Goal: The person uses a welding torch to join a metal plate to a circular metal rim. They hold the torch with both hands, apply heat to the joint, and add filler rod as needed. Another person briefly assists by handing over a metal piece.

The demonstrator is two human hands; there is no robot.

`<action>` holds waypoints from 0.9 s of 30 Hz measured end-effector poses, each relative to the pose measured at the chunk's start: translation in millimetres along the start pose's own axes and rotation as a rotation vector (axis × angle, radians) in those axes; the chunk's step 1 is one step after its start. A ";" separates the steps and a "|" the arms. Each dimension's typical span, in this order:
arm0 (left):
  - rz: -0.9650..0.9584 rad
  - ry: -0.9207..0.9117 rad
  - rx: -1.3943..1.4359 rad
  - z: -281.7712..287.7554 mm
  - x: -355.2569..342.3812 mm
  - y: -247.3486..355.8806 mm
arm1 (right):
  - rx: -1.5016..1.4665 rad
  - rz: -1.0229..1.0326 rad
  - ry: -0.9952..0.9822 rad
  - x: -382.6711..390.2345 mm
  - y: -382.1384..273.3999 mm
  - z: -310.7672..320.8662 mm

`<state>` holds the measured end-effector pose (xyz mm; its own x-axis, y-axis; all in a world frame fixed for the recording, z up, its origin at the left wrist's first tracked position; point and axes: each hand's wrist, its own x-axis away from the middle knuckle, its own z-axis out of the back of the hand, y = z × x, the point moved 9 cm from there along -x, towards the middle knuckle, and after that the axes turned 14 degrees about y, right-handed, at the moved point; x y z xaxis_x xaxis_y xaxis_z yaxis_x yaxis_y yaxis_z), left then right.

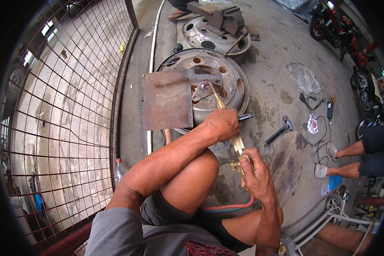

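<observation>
A brass gas torch point(220, 102) reaches away from me, its tip at a small triangular metal bracket point(198, 96). My left hand point(223, 124) is closed around the torch's body; a black cylindrical thing point(245, 116) sticks out from the same hand on its right. My right hand point(257, 176) grips the torch's rear by the valve knobs point(234, 165), thumb on top. Red and blue-green hoses point(239, 205) run below it. The bracket rests on a steel wheel rim point(232, 100), next to a rusty metal plate point(168, 102). No flame is visible at the tip.
A bench vise point(226, 19) sits on another wheel rim point(194, 32) behind. A hammer point(279, 131) and clear plastic point(304, 79) lie right. A wire mesh gate point(68, 106) and plastic bottle point(119, 171) stand left. Another person's legs point(352, 160) and motorcycles point(365, 87) are far right.
</observation>
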<state>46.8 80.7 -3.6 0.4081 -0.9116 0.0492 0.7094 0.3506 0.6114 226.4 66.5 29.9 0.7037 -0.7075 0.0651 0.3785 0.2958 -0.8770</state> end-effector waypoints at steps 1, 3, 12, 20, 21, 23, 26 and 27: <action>-0.008 0.012 -0.004 -0.2 0.0 -0.9 | 0.000 -0.001 -0.001 0.1 -1.0 -0.3; -0.012 0.019 -0.004 -0.5 0.1 -1.3 | 0.003 -0.005 -0.005 0.2 -1.1 -0.4; -0.003 0.016 -0.001 1.1 0.7 0.0 | -0.006 -0.015 -0.005 0.2 1.8 -0.6; -0.002 0.013 -0.017 2.5 1.7 -0.4 | 0.000 0.001 -0.004 -0.8 -0.1 -1.3; 0.002 0.012 -0.012 2.6 1.7 -0.4 | 0.002 0.000 -0.004 -0.8 0.3 -0.9; 0.011 0.010 -0.002 2.9 1.6 -0.4 | 0.007 0.000 -0.003 -0.8 0.5 -0.6; 0.011 0.000 -0.001 4.7 1.9 0.5 | 0.008 0.002 -0.004 -0.7 -0.1 -1.3; 0.012 -0.001 -0.002 4.9 2.2 0.8 | 0.008 0.004 -0.004 -0.7 0.0 -1.5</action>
<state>45.4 77.9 0.9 0.4161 -0.9075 0.0574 0.7054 0.3620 0.6094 225.0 66.1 29.1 0.7077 -0.7036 0.0639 0.3804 0.3034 -0.8736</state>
